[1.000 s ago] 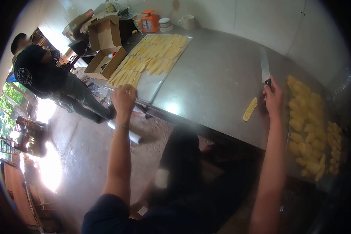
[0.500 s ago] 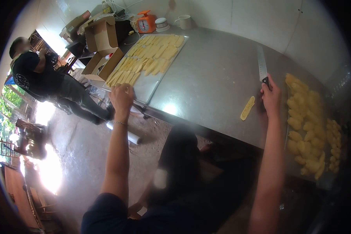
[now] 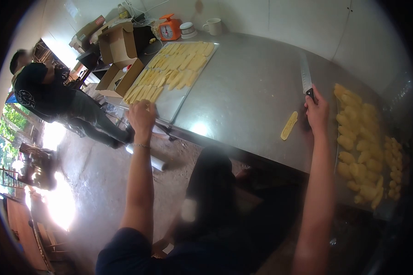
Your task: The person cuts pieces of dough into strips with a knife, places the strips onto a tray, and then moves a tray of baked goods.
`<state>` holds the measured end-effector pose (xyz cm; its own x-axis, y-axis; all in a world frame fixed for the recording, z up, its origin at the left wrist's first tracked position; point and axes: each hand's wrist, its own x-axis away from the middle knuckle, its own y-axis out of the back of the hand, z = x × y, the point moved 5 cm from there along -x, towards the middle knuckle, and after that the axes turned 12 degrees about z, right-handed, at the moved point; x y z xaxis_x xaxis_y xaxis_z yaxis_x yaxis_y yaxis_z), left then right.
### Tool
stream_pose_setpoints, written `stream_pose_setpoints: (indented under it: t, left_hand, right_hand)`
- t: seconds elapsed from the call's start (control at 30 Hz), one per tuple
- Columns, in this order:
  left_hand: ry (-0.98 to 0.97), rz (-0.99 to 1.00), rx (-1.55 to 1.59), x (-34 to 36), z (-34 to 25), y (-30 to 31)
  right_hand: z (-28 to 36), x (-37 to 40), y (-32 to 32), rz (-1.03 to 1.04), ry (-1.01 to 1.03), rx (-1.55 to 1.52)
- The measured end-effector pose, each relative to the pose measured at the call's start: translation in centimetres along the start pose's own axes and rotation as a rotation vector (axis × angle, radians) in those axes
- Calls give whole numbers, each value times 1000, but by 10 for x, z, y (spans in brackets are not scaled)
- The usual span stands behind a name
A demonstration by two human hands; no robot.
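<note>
Gripping a knife (image 3: 306,73) near a single slice (image 3: 289,126).

At the near edge of a tray (image 3: 172,101) with rows of thin yellow slices (image 3: 174,66), curling a left hand (image 3: 142,114), hold unclear. On the surface (image 3: 243,87), toward the near edge: long, flat, pale yellow, left of the right hand (image 3: 316,110), closed round the black handle (image 3: 310,93). At the right end, heaped yellow pieces (image 3: 362,142).

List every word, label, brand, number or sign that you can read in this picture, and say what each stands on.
No text can be read.
Orange scale: dial markings, too small to read.
Other person's dark shirt: round pale print, too blurred to read.
Cardboard box at the back: reddish mark, too blurred.
Knife: no lettering can be made out.
</note>
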<state>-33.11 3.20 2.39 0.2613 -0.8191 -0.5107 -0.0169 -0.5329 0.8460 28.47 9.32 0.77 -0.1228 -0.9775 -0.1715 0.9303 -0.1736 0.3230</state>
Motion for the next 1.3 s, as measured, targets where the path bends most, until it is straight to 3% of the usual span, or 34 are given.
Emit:
stream_pose_setpoints:
  t: [0.1, 0.2, 0.3, 0.37, 0.5, 0.6, 0.8, 1.03, 1.3]
  left_hand:
    - [-98, -38, 99, 12, -29, 22]
    - [-283, 42, 405, 47, -113, 35]
    - [-432, 346, 654, 93, -225, 49]
    - [-560, 412, 715, 119, -284, 38]
    - [-540, 490, 612, 153, -378, 36]
    - [-526, 505, 549, 159, -416, 28]
    - [-515, 493, 517, 147, -413, 3]
    - [-445, 439, 589, 115, -329, 9]
    - [-248, 600, 848, 95, -249, 25]
  right_hand:
    - [0, -2, 3, -13, 0, 42]
    - [1, 0, -2, -6, -18, 69]
    - [-1, -3, 0, 1, -12, 46]
    - [-4, 0, 0, -20, 10, 21]
    - [-10, -3, 3, -7, 30, -81]
    - [-6, -3, 4, 0, 2, -95]
    - [-8, -8, 4, 24, -2, -148]
    - [1, -4, 4, 12, -33, -83]
    - [3, 0, 2, 7, -40, -61]
